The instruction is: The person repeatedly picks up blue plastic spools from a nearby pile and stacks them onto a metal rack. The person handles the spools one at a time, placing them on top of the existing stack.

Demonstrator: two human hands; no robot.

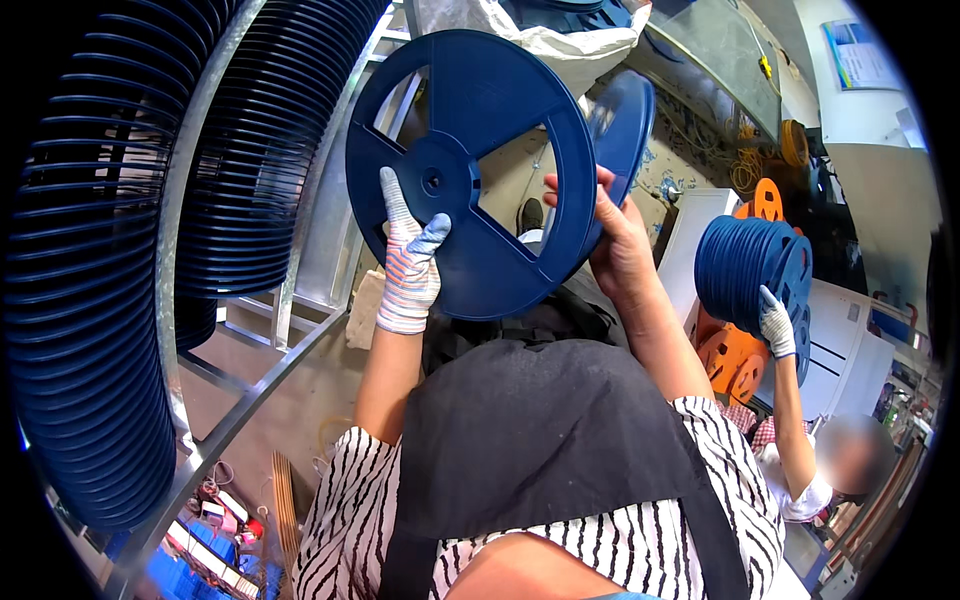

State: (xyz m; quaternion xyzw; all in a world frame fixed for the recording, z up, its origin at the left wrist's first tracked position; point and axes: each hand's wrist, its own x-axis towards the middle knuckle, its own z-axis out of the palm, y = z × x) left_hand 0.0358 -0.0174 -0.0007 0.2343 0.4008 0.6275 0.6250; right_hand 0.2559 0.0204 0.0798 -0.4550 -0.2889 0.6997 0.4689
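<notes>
A large blue plastic reel flange (510,95) with cut-out windows and a small central hole stands tilted before me. My left hand (410,262), in a striped knit glove, grips it below the hub, with thumb and index finger on its face and the other fingers mostly hidden. At the right rim is my bare right hand (622,240), closed, its fingertips showing through a window. Behind that rim a second blue flange (632,135) sits close against the hand, partly hidden and blurred at the top. How far the right hand holds each flange is unclear.
Long rows of stacked blue flanges (90,300) lie in a metal rack (270,375) on the left. A white sack (575,45) with blue parts stands ahead. At right, a co-worker's gloved hand (775,325) touches a blue stack (735,270) near orange reels (725,360).
</notes>
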